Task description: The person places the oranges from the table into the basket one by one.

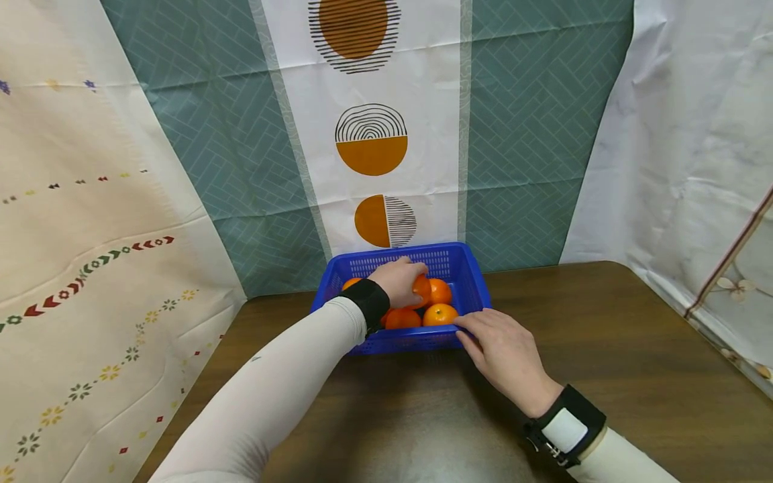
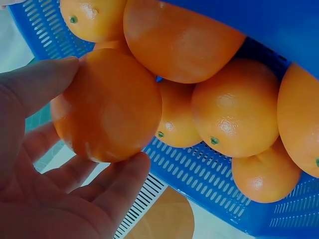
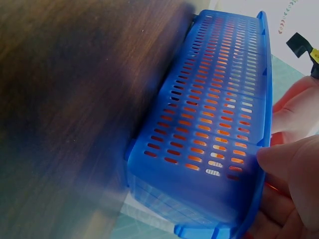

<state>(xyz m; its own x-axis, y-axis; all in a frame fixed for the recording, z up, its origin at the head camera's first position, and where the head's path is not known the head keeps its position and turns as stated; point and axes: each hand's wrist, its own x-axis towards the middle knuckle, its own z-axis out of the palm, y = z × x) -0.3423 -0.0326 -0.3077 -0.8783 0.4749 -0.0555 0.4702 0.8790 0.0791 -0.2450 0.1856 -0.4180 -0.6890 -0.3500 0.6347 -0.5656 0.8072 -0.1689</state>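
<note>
A blue plastic basket (image 1: 410, 343) with slotted walls stands on the table against the hanging cloth, holding several oranges (image 1: 439, 314). My left hand (image 1: 397, 282) is reaching into it. In the left wrist view the thumb and fingers of that hand curl round one orange (image 2: 108, 107), beside the other fruit. My right hand (image 1: 506, 354) grips the basket's near right corner. The right wrist view has its thumb (image 3: 281, 162) on the outer side of the rim and the fingers over the inner side.
The brown wooden table (image 1: 580, 335) extends to both sides of the basket and toward me. A patterned cloth (image 1: 398, 87) hangs right behind the basket. Cream fabric (image 1: 90, 268) drapes at the left, and pale fabric (image 1: 694, 168) at the right.
</note>
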